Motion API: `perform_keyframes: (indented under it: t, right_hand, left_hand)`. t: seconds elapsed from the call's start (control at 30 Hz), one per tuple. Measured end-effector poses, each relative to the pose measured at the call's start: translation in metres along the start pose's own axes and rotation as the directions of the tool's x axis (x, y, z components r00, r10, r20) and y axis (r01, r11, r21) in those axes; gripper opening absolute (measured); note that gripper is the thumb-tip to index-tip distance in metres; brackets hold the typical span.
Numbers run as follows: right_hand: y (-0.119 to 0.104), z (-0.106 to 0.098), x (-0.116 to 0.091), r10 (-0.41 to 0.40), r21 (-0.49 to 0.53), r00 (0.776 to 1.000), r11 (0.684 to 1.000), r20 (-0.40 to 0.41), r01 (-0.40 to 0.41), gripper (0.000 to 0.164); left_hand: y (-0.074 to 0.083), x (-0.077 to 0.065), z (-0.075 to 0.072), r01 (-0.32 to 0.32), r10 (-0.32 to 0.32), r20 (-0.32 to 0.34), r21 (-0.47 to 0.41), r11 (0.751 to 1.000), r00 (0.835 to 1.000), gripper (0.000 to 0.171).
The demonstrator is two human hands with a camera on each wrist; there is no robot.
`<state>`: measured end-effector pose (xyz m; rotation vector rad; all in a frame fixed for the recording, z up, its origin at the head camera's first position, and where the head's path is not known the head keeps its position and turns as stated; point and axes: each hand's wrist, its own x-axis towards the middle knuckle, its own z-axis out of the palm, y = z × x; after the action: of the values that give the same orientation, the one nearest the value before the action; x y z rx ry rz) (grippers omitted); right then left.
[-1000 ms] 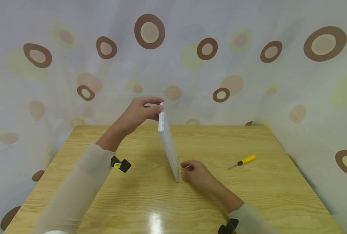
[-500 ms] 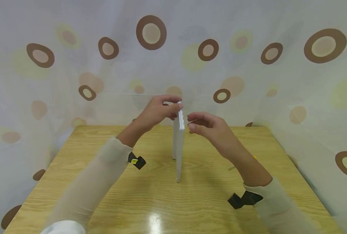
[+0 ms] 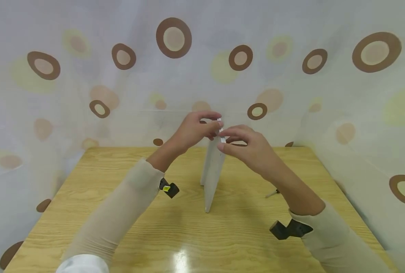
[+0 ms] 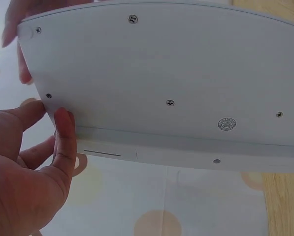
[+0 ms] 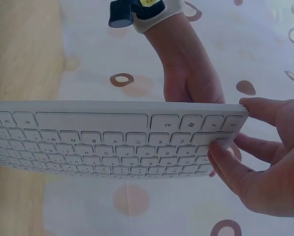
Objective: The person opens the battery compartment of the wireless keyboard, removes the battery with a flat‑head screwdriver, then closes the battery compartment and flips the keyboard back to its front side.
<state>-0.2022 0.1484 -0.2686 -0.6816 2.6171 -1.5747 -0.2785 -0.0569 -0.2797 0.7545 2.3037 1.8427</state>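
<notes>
A white computer keyboard [image 3: 214,176] stands upright on one short end on the table, turned so that its underside faces left. At its raised end my left hand [image 3: 196,129] holds the far part between thumb and fingers. My right hand [image 3: 248,148] pinches the same end at the nearer corner, just below the left hand. In the left wrist view the keyboard's underside [image 4: 112,69] shows several screws and a round printed mark, with the left hand [image 4: 33,177] at its edge. The right wrist view shows the keys [image 5: 124,140] and the right hand [image 5: 272,162] on the Ctrl-key corner.
A screwdriver [image 3: 272,194] lies on the wooden table [image 3: 137,227] to the right, its handle hidden behind my right forearm. Behind the table hangs a pale curtain [image 3: 202,79] printed with brown rings. Both wrists carry small black cameras.
The right hand has risen from the keyboard's base to its top end and taken hold there. The left hand has tipped the top end rightward, so the underside now shows.
</notes>
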Motion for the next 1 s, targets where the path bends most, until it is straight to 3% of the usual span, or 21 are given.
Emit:
perform_keyframes:
  t: [0.13, 0.27, 0.4, 0.53, 0.7, 0.83, 1.0]
  right_hand:
    - [0.003, -0.004, -0.004, 0.003, -0.026, 1.0, 1.0, -0.011, -0.003, 0.04]
    - [0.007, -0.011, -0.01, 0.023, -0.048, 0.999, 0.999, -0.024, -0.024, 0.039]
    - [0.012, -0.019, -0.018, 0.076, -0.023, 0.997, 0.997, -0.032, -0.077, 0.041]
    - [0.019, -0.029, -0.026, 0.11, 0.027, 0.994, 0.994, -0.022, -0.11, 0.043]
    - [0.029, -0.044, -0.035, 0.136, 0.061, 0.99, 0.989, -0.034, -0.134, 0.045]
    - [0.037, -0.052, -0.042, 0.154, 0.071, 0.987, 0.986, -0.048, -0.15, 0.047]
    - [0.044, -0.055, -0.046, 0.171, 0.095, 0.983, 0.982, -0.062, -0.164, 0.047]
  left_hand:
    - [-0.007, -0.006, 0.0, -0.041, 0.041, -0.015, 0.004, 0.999, 0.999, 0.045]
    - [-0.03, -0.019, -0.002, -0.048, 0.048, -0.041, 0.0, 0.999, 0.998, 0.045]
    - [-0.071, -0.035, 0.0, 0.028, -0.031, -0.053, -0.054, 0.998, 0.998, 0.044]
    - [-0.117, -0.054, 0.011, 0.131, -0.139, -0.063, -0.111, 0.985, 0.988, 0.043]
    - [-0.162, -0.07, 0.03, 0.214, -0.219, -0.056, -0.08, 0.974, 0.974, 0.047]
    - [-0.184, -0.075, 0.039, 0.249, -0.249, -0.007, -0.017, 0.968, 0.968, 0.054]
    - [-0.192, -0.075, 0.043, 0.261, -0.261, 0.045, 0.005, 0.965, 0.964, 0.057]
